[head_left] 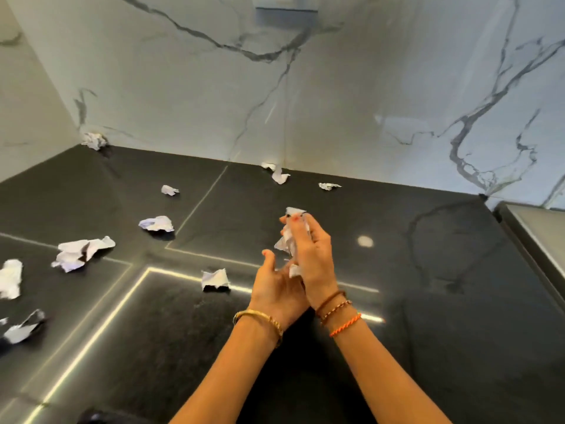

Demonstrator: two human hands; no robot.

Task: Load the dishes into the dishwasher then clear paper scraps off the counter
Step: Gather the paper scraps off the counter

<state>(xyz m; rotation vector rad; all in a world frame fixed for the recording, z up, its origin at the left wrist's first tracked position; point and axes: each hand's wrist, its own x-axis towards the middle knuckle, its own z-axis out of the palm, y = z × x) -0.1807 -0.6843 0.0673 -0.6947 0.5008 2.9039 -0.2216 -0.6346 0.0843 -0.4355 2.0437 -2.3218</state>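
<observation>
Head view: the right hand is curled around a bunch of crumpled paper scraps, fingers wrapped over the top with white paper poking out above the fingertips and below the palm. The left hand sits just beneath and to the left of it, palm up and cupped half open, its thumb raised and its fingers touching the lower end of the same bunch. Both wrists cross close together above the dark bench; the left wrist carries a gold bangle, the right one several cord bracelets.

Nearest to the hands, just left of the left hand, a small folded scrap lies on the bench. Farther left are a crumpled scrap and a larger torn sheet, with more pieces at the left edge and near-left corner. On the far side a tiny scrap lies left of centre, a twisted piece lies against the marble wall, another small one lies to its right, and a ball of paper sits in the far-left corner. The bench to the right of the hands shows only reflections.
</observation>
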